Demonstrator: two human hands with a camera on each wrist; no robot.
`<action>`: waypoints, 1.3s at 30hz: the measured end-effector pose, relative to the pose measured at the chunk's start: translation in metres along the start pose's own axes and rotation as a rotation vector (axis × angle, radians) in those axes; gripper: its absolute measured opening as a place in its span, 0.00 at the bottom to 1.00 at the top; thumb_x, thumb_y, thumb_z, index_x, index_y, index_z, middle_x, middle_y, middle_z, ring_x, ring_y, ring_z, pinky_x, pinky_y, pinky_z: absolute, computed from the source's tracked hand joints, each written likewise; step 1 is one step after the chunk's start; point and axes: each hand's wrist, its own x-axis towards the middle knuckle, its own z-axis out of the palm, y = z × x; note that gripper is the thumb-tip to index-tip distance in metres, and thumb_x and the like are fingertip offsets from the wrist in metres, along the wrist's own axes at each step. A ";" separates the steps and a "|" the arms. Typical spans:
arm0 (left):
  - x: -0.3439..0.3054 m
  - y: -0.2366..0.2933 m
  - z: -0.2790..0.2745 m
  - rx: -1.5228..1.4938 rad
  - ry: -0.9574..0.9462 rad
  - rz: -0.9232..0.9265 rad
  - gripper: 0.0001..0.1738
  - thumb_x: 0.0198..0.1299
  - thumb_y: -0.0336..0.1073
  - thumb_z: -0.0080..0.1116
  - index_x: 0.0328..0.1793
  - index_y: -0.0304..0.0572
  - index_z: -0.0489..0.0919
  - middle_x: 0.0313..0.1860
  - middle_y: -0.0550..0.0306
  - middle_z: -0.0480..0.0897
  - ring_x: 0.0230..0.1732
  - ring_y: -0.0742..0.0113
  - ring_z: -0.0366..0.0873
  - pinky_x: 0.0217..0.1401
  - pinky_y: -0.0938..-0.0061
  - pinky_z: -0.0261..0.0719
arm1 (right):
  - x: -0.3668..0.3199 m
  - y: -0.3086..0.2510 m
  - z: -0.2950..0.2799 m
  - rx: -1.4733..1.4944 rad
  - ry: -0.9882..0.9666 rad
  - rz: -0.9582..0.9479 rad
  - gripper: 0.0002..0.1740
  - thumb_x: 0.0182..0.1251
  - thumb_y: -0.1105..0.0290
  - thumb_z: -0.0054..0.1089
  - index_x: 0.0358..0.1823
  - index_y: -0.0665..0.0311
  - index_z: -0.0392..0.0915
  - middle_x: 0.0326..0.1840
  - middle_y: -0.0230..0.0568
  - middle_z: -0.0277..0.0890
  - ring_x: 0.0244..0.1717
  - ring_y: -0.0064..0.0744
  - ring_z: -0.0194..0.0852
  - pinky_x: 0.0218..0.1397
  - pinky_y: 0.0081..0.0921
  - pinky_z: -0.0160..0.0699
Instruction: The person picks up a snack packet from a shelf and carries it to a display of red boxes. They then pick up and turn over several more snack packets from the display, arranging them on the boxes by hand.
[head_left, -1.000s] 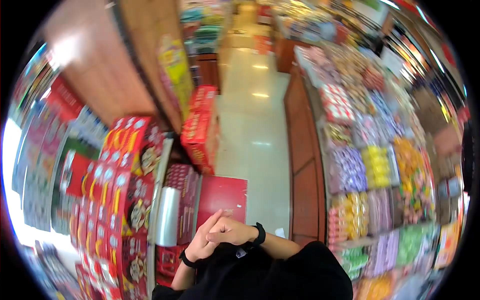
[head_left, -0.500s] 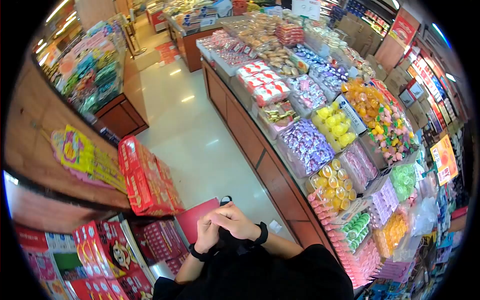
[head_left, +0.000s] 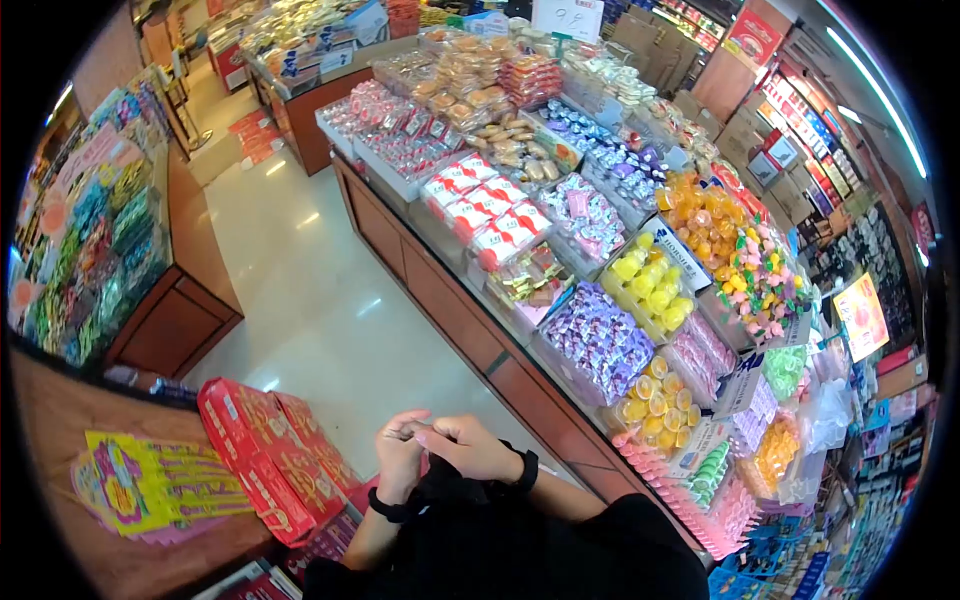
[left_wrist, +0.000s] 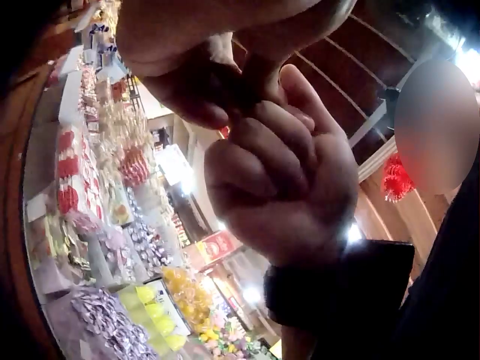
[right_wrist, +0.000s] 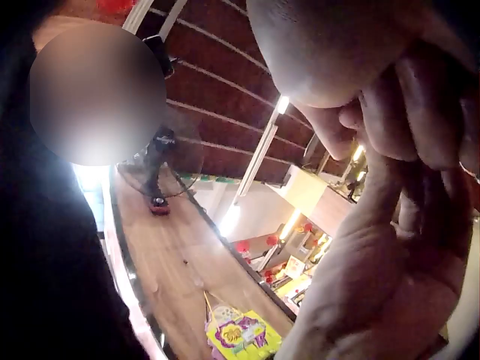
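Note:
My left hand (head_left: 398, 458) and right hand (head_left: 472, 450) meet in front of my dark top, their fingers touching. In the left wrist view, the right hand (left_wrist: 281, 180) has its fingers curled in toward the palm, just under the left hand (left_wrist: 187, 45). The right wrist view shows the left hand (right_wrist: 375, 277) with bent fingers against those of the right hand (right_wrist: 330, 52). No object shows between them, though the overlapping fingers hide part of each palm. Each wrist wears a black band (head_left: 523, 470).
A long wooden counter (head_left: 430, 290) with wrapped sweets, including purple packets (head_left: 598, 343) and yellow ones (head_left: 650, 280), runs along my right. Red boxes (head_left: 285, 450) stand at left beside a panel with a yellow hanging pack (head_left: 165, 485). A tiled aisle (head_left: 320, 290) leads forward between counters.
The head view has swung right, so the sweets counter now fills the middle and the red boxes sit lower left. Both hands stay together, their fingers shifting slightly against each other.

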 end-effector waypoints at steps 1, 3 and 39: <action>0.015 0.001 0.000 0.005 -0.013 -0.010 0.12 0.56 0.17 0.58 0.46 0.34 0.80 0.27 0.59 0.82 0.22 0.79 0.74 0.23 0.84 0.71 | 0.008 -0.003 -0.006 0.004 0.016 0.002 0.21 0.74 0.60 0.52 0.26 0.68 0.74 0.17 0.26 0.68 0.23 0.14 0.65 0.23 0.21 0.63; 0.047 -0.004 -0.001 -0.011 -0.113 -0.011 0.11 0.56 0.18 0.59 0.45 0.34 0.79 0.28 0.59 0.82 0.27 0.77 0.77 0.31 0.82 0.75 | 0.022 -0.011 -0.021 0.133 0.059 0.152 0.21 0.74 0.59 0.53 0.24 0.66 0.71 0.15 0.26 0.57 0.21 0.13 0.52 0.20 0.21 0.52; 0.568 -0.064 0.094 1.776 -0.808 0.098 0.32 0.58 0.51 0.59 0.62 0.36 0.71 0.55 0.39 0.78 0.57 0.42 0.75 0.59 0.48 0.68 | 0.314 0.135 -0.281 -0.395 0.919 0.592 0.21 0.64 0.55 0.55 0.44 0.69 0.71 0.39 0.61 0.78 0.43 0.61 0.77 0.44 0.52 0.74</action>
